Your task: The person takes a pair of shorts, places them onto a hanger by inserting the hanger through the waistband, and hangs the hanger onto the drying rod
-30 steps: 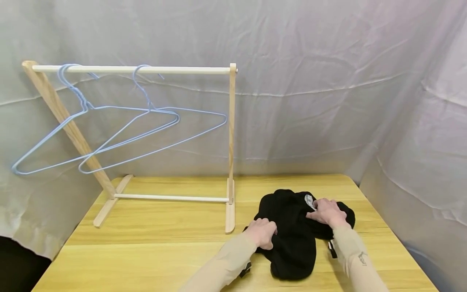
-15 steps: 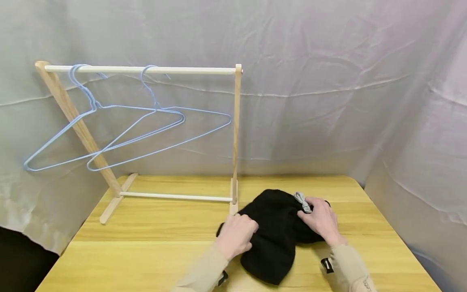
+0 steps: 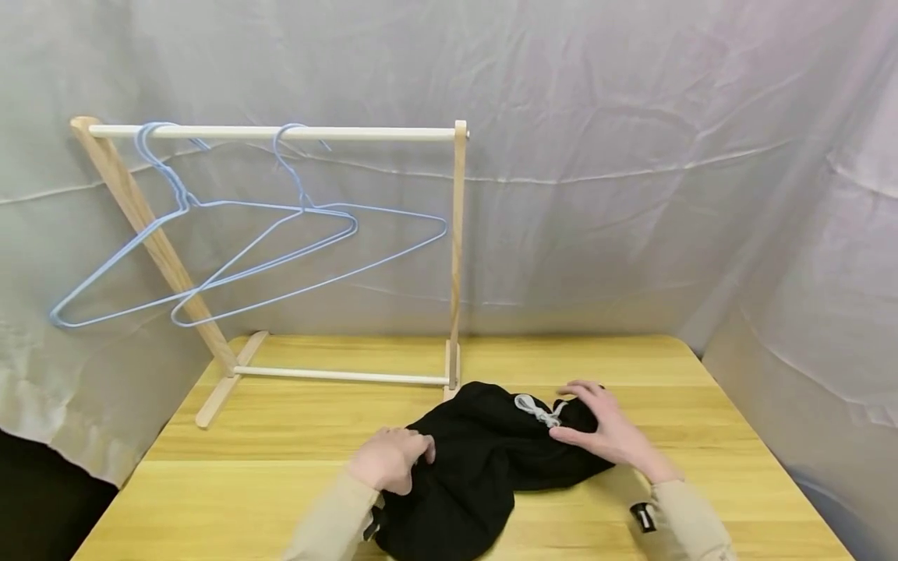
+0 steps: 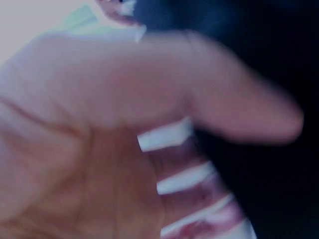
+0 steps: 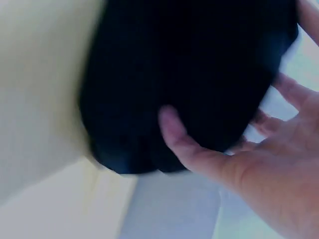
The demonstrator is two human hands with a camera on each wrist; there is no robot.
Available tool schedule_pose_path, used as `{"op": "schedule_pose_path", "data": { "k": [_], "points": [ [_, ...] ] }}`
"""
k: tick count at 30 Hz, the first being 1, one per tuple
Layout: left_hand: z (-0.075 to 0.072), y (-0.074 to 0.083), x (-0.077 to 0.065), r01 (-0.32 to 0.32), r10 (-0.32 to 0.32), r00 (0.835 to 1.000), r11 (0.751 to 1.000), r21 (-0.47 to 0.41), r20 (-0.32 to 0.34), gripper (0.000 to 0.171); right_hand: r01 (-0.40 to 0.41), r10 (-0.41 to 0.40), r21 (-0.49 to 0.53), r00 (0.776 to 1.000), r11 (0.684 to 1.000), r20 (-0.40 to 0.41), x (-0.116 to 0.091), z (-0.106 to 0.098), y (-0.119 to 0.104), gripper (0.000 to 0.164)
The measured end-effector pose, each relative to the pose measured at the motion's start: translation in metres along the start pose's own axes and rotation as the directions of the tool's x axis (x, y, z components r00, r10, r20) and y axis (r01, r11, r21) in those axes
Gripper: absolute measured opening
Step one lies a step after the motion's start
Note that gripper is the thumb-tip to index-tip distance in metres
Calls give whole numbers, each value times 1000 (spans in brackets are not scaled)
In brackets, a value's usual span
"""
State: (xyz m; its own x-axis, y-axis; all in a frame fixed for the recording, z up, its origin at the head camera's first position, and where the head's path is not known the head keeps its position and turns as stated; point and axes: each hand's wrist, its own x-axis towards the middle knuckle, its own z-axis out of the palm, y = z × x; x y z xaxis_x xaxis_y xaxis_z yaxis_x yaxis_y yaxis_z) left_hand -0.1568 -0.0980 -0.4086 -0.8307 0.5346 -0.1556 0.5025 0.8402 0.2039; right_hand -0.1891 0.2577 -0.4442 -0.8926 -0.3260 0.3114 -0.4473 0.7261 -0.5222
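Note:
A crumpled black garment (image 3: 470, 467) with a pale drawstring (image 3: 535, 408) lies on the table in the head view; its exact kind is hidden by the folds. My left hand (image 3: 393, 458) is at its left edge, and in the left wrist view the thumb (image 4: 244, 104) stretches over the dark cloth with gaps between the other fingers. At the right end is my right hand (image 3: 612, 430), thumb and fingers spread apart beside the cloth. In the right wrist view its thumb (image 5: 182, 142) lies in front of the garment, the other fingers along the far edge.
A wooden clothes rack (image 3: 457, 257) stands at the back left of the table (image 3: 295, 444). Several light blue wire hangers (image 3: 309, 290) hang from its white bar (image 3: 372, 134). Grey fabric (image 3: 596, 195) encloses the back and sides.
The garment has shifted left and nearer along the table, its drawstring now more exposed. My left hand has moved left with it. The right hand's fingers have spread.

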Motion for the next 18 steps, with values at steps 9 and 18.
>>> {"op": "schedule_pose_path", "data": {
  "k": [9, 18],
  "points": [
    [-37, 19, 32, -146, 139, 989, 971, -191, -50, 46, -81, 79, -27, 993, 996, -86, -3, -40, 25, 43],
    [-20, 44, 95, -43, 45, 999, 988, -149, 7, 49, -218, 211, 34, 967, 975, 144, 5, -37, 43, 40]
  ]
}}
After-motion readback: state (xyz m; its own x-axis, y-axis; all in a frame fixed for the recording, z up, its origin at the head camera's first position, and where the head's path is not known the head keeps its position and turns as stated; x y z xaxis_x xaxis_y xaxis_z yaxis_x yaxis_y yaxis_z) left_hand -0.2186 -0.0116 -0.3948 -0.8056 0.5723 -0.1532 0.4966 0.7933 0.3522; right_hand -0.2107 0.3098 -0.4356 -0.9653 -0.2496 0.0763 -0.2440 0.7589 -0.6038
